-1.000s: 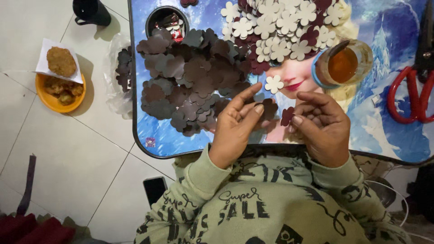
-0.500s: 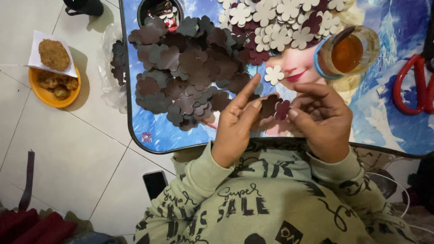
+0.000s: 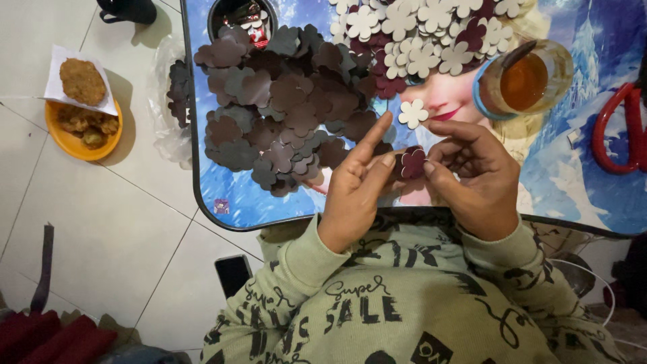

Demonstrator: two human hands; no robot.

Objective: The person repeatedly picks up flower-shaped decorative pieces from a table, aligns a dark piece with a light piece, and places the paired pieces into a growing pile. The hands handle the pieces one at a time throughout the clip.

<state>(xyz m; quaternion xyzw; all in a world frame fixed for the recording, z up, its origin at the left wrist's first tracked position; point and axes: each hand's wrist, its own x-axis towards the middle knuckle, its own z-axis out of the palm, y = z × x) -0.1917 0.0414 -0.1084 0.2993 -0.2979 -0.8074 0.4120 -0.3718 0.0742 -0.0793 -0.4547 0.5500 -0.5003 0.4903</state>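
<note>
Both my left hand (image 3: pixel 354 195) and right hand (image 3: pixel 475 178) pinch one dark red flower cutout (image 3: pixel 410 162), other fingers loose; far right, a glass (image 3: pixel 529 81) holds amber liquid.

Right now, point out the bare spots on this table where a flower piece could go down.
Bare table lies between the glass of amber drink and the red scissors, and along the front left corner below the brown flower pile. The middle is crowded: cream flowers and both hands, left, right.

We see a clear plastic bag (image 3: pixel 170 101) of brown cut-outs on the floor left of the table, a dark phone screen (image 3: pixel 234 274) below.
</note>
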